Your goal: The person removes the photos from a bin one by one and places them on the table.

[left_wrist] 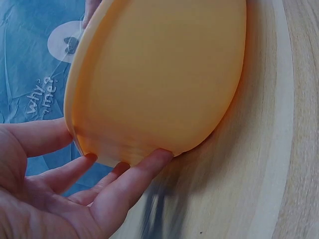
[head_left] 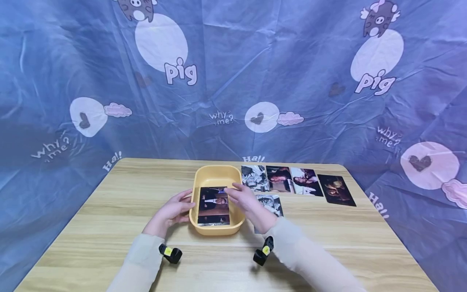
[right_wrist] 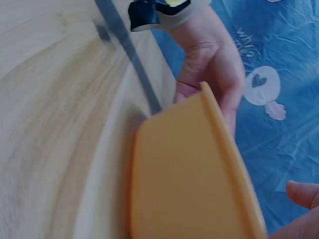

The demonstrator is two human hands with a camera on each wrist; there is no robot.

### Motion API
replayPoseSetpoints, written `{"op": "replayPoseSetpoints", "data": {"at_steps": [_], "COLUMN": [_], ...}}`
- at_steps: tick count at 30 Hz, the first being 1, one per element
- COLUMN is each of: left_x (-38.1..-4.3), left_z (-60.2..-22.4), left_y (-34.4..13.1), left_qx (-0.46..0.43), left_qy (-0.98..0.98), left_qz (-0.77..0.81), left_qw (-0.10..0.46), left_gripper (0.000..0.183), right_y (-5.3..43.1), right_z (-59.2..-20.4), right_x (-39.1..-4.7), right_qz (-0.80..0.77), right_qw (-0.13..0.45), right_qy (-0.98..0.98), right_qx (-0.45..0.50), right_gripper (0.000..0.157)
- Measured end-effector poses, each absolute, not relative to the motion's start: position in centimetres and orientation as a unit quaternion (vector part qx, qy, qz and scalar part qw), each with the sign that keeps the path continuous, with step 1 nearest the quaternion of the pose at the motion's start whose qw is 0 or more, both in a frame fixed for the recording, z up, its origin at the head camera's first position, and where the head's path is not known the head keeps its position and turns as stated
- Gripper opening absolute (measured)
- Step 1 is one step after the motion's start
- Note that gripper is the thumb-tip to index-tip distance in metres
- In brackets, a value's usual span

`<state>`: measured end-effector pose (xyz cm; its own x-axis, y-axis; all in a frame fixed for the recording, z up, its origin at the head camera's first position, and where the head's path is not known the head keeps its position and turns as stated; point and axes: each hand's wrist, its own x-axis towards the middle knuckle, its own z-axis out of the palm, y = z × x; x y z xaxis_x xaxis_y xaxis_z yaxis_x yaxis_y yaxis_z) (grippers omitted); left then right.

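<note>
A yellow plastic bin [head_left: 219, 230] stands on the table. Inside it lie overlapping photo prints, the top photo print [head_left: 213, 207] showing a person in a dark suit. My left hand [head_left: 171, 213] holds the bin's left side, thumb up at the rim; in the left wrist view its fingers [left_wrist: 124, 191] span the outer wall down to the base. My right hand [head_left: 249, 202] reaches over the bin's right rim, fingertips at the top print's upper right corner. In the right wrist view, only part of the right hand [right_wrist: 304, 214] shows, its digits apart.
Right of the bin, a row of photo prints runs along the table's [head_left: 120, 194] back: a black-and-white print [head_left: 253, 178], two colour prints and a dark print [head_left: 336, 190]. Another print [head_left: 271, 202] lies in front, partly behind my right wrist. A patterned blue curtain [head_left: 226, 81] hangs behind.
</note>
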<state>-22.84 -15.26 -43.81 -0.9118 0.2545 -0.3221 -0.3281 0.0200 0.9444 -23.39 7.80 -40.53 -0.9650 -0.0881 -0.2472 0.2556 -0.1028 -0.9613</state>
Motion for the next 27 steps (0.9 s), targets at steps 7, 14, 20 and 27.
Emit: {"op": "replayPoseSetpoints", "data": {"at_steps": [7,14,20,27], "left_x": [-22.7,-22.7,-22.7,-22.7], "left_z": [-43.6,-43.5,-43.5,-43.6], "left_y": [-15.3,-15.4,-15.6,-15.4], "left_qx": [-0.022,-0.025,-0.024,-0.027], "left_qy": [0.683,0.683,0.682,0.681], "left_qz": [0.699,0.7,0.699,0.7], "left_qw": [0.211,0.209,0.213,0.214], "left_gripper": [0.068,0.069,0.068,0.069], "right_y": [5.7,4.9,4.7,4.7], "right_z": [-42.2,-43.1,-42.6,-43.6], "right_x": [-23.5,-23.9,-23.7,-24.2], "right_qz": [-0.689,-0.686,-0.705,-0.68], "right_qw": [0.126,0.14,0.144,0.118], "right_qy": [0.707,0.703,0.682,0.711], "right_qx": [0.099,0.126,0.134,0.133], "right_gripper": [0.075,0.066,0.035,0.044]}}
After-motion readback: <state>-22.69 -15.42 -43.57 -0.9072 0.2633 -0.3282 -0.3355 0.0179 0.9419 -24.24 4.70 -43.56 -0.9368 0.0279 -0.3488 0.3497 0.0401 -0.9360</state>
